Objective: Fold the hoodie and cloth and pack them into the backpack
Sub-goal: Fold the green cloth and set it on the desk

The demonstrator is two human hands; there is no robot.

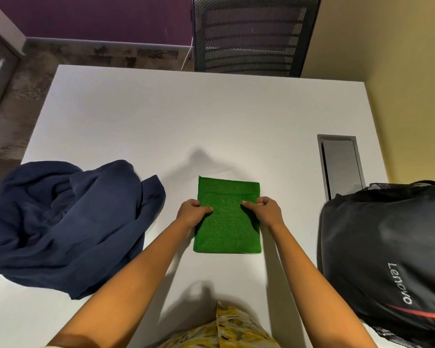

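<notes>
The green cloth (pixel 227 219) lies flat on the white worktop (pixel 161 126), already folded into a neat upright rectangle, and it sits directly between the two hands. The left hand (pixel 192 213) grips the left edge of the cloth, thumb on top and fingers curled under the edge. The right hand (pixel 265 210) does the same on the right edge, at about the same height. Both hands are closed on the fabric at the upper half, with the far edge just beyond them and the near edge below them, toward the body.

The step in hand seems to be one more fold, or the lifting of the folded cloth. To do it well, both hands should move together and at equal height, so the layers do not slide apart. A band shows near the far edge, which may be an inner layer; the fingers should catch all layers, not only the top one. If a fold comes, the far edge should meet the near edge exactly, then one palm can press the crease flat.

The navy hoodie (pixel 68 222) lies in a loose heap well to the left of the left hand, not yet folded. The black Lenovo backpack (pixel 387 259) stands to the right of the right hand; I cannot tell whether its opening is unzipped. It probably has to be opened before the cloth goes in.
</notes>
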